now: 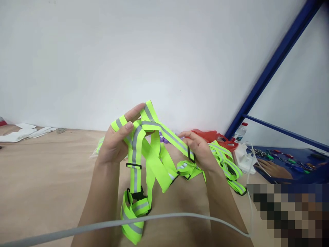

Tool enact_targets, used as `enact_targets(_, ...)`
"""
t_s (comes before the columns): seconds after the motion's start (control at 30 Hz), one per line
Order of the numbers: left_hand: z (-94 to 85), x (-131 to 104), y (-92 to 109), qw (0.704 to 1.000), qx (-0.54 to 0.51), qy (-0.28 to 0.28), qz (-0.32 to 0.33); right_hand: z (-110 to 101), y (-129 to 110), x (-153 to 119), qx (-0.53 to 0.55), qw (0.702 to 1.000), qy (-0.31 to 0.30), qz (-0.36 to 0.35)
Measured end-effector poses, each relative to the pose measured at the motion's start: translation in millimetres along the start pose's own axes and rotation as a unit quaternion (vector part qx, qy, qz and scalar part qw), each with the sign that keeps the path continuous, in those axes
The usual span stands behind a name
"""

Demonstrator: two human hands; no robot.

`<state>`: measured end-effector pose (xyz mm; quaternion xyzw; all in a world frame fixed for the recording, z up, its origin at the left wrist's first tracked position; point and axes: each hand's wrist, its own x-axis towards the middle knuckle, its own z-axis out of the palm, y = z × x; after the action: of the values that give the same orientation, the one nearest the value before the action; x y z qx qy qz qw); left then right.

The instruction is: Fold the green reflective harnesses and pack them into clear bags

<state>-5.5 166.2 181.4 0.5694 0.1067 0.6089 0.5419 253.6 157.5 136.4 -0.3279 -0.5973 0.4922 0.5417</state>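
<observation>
Neon yellow-green straps with grey reflective stripes [135, 147] hang between my two hands above the brown table surface. My left hand [115, 139] has the strapping looped over its fingers, with the thumb pressed against it. On the other side my right hand [197, 147] pinches a strap close to a black slide buckle [191, 155]. Another black slider sits on the left hanging strap, and a black clip [138, 195] is lower down, by a folded loop. More of the same strapping [226, 161] lies in a pile beyond my right forearm.
White paper pieces [25, 132] lie at the far left. Red bags [210, 135], a bottle [240, 132] and a white power strip [244, 157] stand at right. Another person's hand [273, 169] rests among small items on a blue surface. A grey cable [154, 216] crosses the foreground.
</observation>
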Motion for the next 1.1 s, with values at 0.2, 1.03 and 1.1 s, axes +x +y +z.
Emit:
enact_targets(0.2, -2.3, 0, 5, 1.0, 0.005, 0.014, 0.022, 4, -1, -2, -0.203, 0.954, -0.19, 0.112)
enact_targets(1.03, -19.7, -4, 24, 0.979, 0.024, 0.145, 0.143, -22, 31, 8, -0.133, 0.957, -0.182, 0.184)
enact_targets(1.1, -18.8, -4, 23, 0.979, 0.035, 0.138, 0.149, -20, 32, 8, -0.131, 0.953, -0.188, 0.198)
